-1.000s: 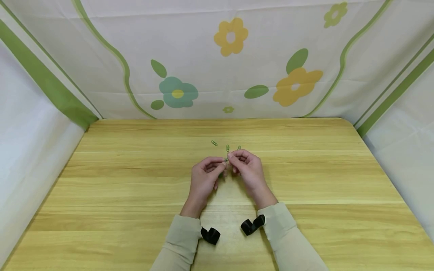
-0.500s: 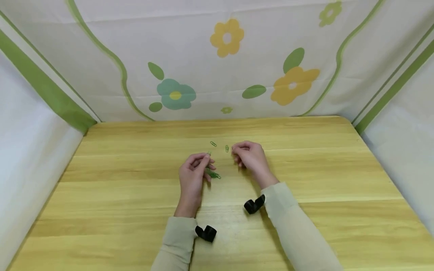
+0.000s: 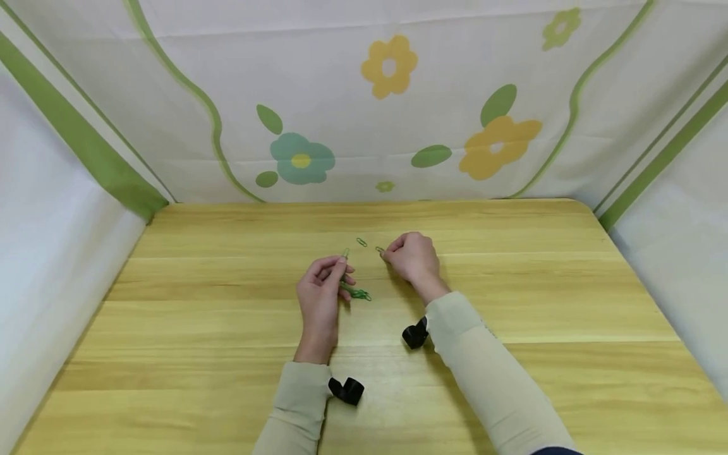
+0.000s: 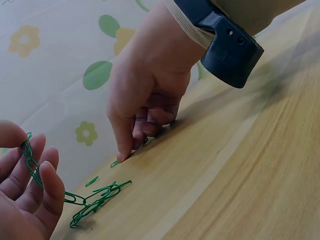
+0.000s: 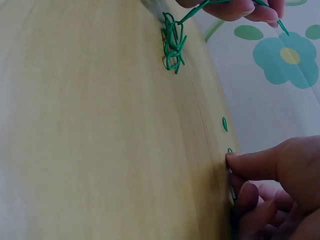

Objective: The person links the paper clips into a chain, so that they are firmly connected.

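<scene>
My left hand (image 3: 320,294) pinches the end link of a chain of green paper clips (image 4: 29,159) between thumb and forefinger. One link sticks up past the fingertips. The chain runs down across the fingers, and its lower part lies bunched on the table as a small heap (image 5: 173,42). To the right, my right hand (image 3: 415,256) is low at the tabletop, thumb and forefinger pinching a single green paper clip (image 3: 379,249). Only the clip's end shows past the fingertips. The other fingers of that hand curl underneath.
Another loose green paper clip (image 3: 361,242) lies on the wooden table (image 3: 227,328) between the hands, slightly farther back. A white cloth with printed flowers (image 3: 389,66) hangs behind the table's far edge. Each wrist carries a black camera mount (image 3: 347,391).
The hands have moved apart, the left drawing leftward with the chain. My right hand went right and back, then down onto a loose clip, which has turned. The heap has come into view.
</scene>
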The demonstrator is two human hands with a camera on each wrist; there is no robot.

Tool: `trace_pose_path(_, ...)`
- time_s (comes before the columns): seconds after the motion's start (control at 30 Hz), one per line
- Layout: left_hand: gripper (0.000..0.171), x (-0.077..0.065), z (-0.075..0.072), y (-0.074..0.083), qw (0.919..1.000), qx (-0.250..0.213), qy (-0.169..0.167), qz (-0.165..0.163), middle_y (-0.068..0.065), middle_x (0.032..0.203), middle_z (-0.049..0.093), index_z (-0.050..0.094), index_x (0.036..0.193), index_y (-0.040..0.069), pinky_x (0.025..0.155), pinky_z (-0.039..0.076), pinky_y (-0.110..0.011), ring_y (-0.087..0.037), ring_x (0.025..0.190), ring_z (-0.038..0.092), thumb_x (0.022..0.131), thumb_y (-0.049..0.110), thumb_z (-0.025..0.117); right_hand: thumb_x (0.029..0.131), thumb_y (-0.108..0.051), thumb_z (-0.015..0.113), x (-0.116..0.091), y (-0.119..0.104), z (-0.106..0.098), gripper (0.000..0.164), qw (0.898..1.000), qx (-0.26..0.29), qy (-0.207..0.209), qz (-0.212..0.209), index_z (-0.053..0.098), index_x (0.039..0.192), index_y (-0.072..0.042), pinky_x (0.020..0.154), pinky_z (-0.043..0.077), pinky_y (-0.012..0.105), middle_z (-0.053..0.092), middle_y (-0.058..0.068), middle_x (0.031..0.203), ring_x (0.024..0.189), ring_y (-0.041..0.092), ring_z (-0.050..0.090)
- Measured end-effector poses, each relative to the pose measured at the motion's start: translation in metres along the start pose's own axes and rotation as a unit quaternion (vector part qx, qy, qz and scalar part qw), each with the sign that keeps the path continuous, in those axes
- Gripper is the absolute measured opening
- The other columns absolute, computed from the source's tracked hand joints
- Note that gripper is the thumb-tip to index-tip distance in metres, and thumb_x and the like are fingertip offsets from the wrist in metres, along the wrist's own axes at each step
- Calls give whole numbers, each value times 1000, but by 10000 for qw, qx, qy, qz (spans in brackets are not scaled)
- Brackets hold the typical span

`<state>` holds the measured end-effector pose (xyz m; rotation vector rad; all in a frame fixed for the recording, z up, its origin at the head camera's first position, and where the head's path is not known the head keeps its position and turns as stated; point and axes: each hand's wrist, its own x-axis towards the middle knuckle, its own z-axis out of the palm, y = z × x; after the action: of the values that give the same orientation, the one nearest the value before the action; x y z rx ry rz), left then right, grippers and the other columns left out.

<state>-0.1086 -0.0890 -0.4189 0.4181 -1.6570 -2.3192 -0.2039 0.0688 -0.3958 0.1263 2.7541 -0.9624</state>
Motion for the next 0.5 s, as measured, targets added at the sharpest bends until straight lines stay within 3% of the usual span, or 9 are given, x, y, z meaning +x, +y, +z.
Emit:
trace_pose_path(0.2,14,-1,2,-2,10000,64,-4,-64,0,87,76,74,112,3,51,51,-21,-13,69,68,104,15,73,98,-32,79,-2,8,4,16,9994,147,211,-211,82,98,-16,70,56,35,81,4,101,85,23,73)
trace_pose_path(0.33,13,-1,3,-3,9999,91,-31,-120,0,87,76,74,111,4,51,50,-21,-13,69,68,104,15,73,99,-27,75,-8,20,7,14,9936,892,222,-656,78,99,-13,65,55,30,79,6,91,76,19,72)
trace_pose_path(0.4,13,-1,3,-3,9998,105,-65,-135,0,86,76,74,111,4,51,50,-22,-13,68,68,104,15,74,101,-23,74,-13,27,7,13,9841,1568,11,-834,75,102,-10,66,59,28,78,8,90,74,18,74)
trace_pose_path(0.5,13,-1,4,-3,9996,151,-142,-165,0,85,76,74,110,3,50,49,-22,-13,68,68,103,14,74,102,-13,74,-22,35,5,11,9590,2667,-436,-859,70,106,-4,71,66,29,79,14,97,79,19,79)
